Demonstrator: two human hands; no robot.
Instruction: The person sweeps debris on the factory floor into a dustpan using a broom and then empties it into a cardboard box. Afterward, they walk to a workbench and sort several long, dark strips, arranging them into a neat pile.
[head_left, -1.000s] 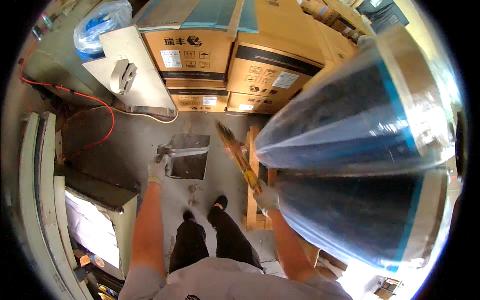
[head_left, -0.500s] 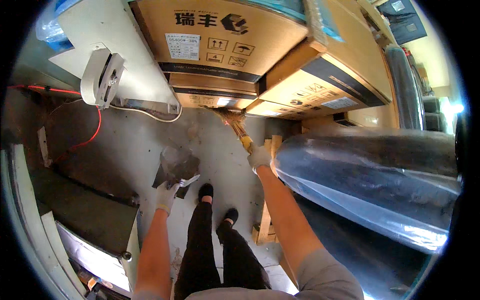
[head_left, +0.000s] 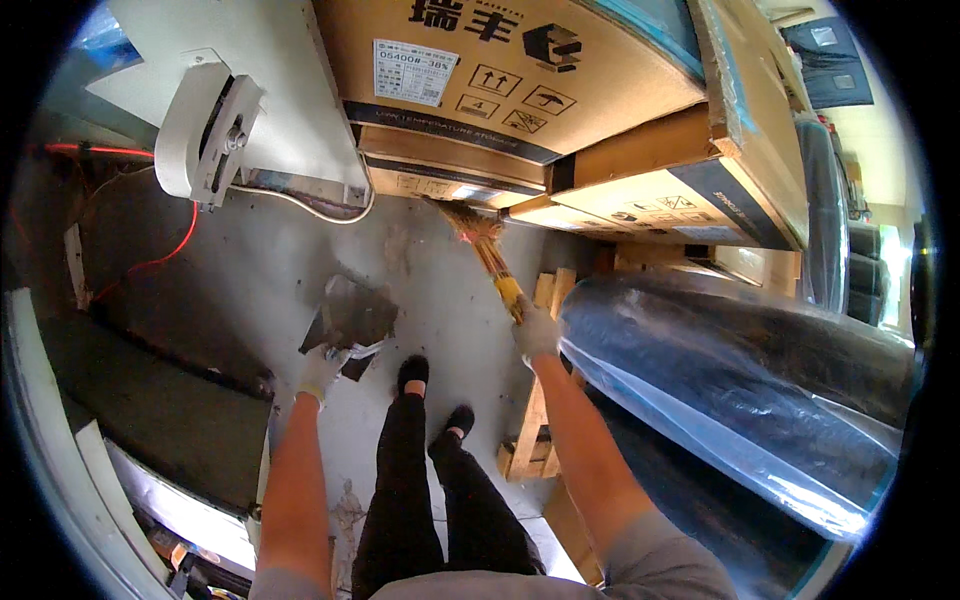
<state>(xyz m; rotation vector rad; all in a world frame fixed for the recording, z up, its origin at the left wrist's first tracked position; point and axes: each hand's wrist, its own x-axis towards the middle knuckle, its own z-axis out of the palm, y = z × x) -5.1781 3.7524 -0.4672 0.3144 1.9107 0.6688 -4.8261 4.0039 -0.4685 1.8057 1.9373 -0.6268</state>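
Observation:
My right hand [head_left: 538, 335], in a pale work glove, is closed round the yellow-bound handle of a straw hand broom [head_left: 488, 250]. Its bristles reach forward to the floor at the foot of the stacked cartons [head_left: 510, 90]. My left hand [head_left: 320, 372], gloved too, grips the near edge of a dark, flat, dustpan-like piece [head_left: 352, 315] with a ragged light rim. That piece is held low over the grey floor [head_left: 420, 290], left of the broom. Whether it touches the floor I cannot tell.
Large rolls in clear plastic film [head_left: 740, 370] lie at the right, beside a wooden pallet [head_left: 530, 440]. A white machine [head_left: 240, 60] with a jutting bracket stands at the front left. A red cable [head_left: 185, 240] and a pale cable [head_left: 310, 212] run near it.
The view has shifted slightly, bringing the cartons nearer. My left hand and the dustpan-like piece sit slightly further left. My right hand still holds the broom, with its bristles by the cartons.

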